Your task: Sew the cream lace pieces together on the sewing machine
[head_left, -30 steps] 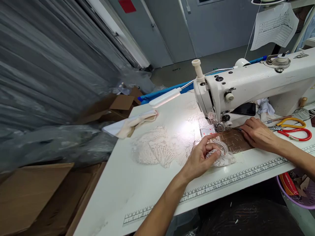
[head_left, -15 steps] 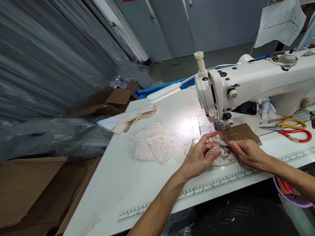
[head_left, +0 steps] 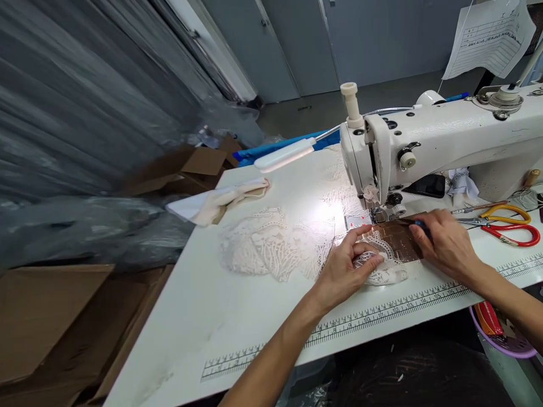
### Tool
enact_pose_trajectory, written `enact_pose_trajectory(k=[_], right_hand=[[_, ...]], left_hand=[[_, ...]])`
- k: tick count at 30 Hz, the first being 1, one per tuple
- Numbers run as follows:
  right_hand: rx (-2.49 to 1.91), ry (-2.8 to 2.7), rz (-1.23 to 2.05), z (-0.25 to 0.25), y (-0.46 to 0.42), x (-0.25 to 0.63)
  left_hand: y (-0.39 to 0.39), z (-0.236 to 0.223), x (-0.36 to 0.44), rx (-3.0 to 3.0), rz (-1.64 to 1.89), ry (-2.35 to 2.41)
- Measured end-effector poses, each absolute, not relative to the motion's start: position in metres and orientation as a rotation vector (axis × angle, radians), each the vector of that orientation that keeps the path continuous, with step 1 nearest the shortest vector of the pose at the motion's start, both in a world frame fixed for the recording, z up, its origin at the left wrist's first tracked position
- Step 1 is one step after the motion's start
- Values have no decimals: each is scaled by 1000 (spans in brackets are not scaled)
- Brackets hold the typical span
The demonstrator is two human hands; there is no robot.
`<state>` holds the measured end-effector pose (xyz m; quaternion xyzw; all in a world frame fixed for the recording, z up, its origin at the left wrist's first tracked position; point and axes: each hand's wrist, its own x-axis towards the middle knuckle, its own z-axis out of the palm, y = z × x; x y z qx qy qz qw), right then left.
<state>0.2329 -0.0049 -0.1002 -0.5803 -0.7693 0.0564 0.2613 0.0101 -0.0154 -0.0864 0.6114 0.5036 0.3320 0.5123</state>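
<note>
Head view: white table beside gray doors.

Right of centre in the frame, a sewing machine stands on a table; scissors lie to its lower right, lace to its lower left. Boxes sit lower left.

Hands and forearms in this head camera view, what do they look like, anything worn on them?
The left hand and right hand are ungloved, with five-fingered human shapes. No rings show. The left forearm and right forearm show no sleeve, watch or bracelet.
</note>
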Motion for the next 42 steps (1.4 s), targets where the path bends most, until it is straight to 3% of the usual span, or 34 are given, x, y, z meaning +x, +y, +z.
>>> enact_pose_trajectory(k=[2, 6, 8, 16, 25, 30, 42], right_hand=[[-1506, -2051, 131, -96, -3, 241], [-1181, -2160, 801, -89, -13, 235], [-1103, -2166, 931, -87, -18, 227], [-865, -2148, 561, -95, -14, 204], [-960, -1879, 1050, -91, -12, 204], [-1135, -1710, 1137, -93, -12, 196], [-892, -2004, 685, -105, -15, 202]], left_hand=[[-16, -87, 12, 1461, 826, 1221], [-15, -85, 15, 1377, 920, 1196], [-14, -82, 14, 1311, 983, 1208], [-12, -71, 13, 1216, 974, 1197], [-12, -80, 12, 1316, 863, 1116], [-12, -87, 12, 1404, 857, 1127], [-12, -93, 12, 1463, 880, 1097]])
